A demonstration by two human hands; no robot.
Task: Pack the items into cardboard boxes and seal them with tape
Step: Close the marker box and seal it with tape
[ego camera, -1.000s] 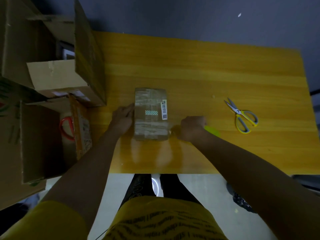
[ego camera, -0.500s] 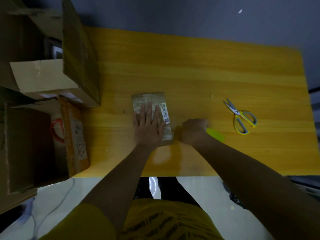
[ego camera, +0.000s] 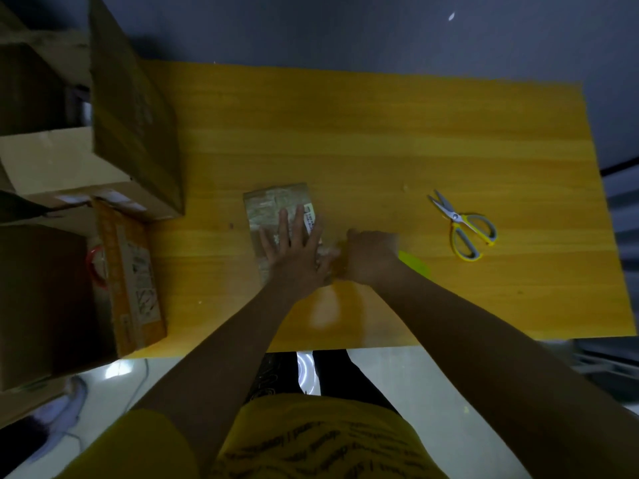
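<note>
Box under my left hand, fingers flat and spread on its taped top | right hand just beside it, curled round yellow-green tape dispenser | scissors well right of right hand.

Yellow-orange wood-grain table; brown small box under glossy clear tape, white printed label; scissors grey-and-yellow handled; lime-green tool; yellow shirt, black lettering.

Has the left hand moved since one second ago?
Yes. The left hand went from the small box's left side onto its top, toward the scissors.
</note>
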